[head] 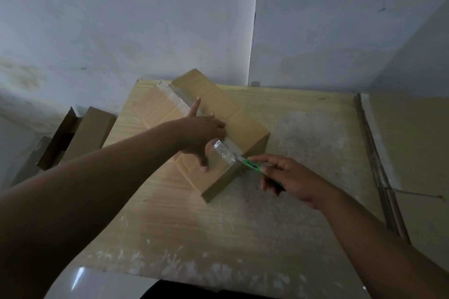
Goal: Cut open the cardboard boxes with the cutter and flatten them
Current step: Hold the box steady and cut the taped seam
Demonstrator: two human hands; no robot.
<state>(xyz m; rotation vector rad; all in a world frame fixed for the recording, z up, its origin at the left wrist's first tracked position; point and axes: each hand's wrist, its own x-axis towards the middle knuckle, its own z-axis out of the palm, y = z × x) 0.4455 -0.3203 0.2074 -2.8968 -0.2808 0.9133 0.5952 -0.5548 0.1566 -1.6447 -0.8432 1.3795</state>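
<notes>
Near me, right hand (291, 177) pinches green plastic cutter (251, 164) pointing far-left into long brown cardboard box (243, 126); left hand (204, 133), spread, presses it.

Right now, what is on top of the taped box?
The left hand lies flat on the box, covering part of the seam tape. The cutter tip meets the tape's near end. Flaps closed, contents hidden.
</notes>
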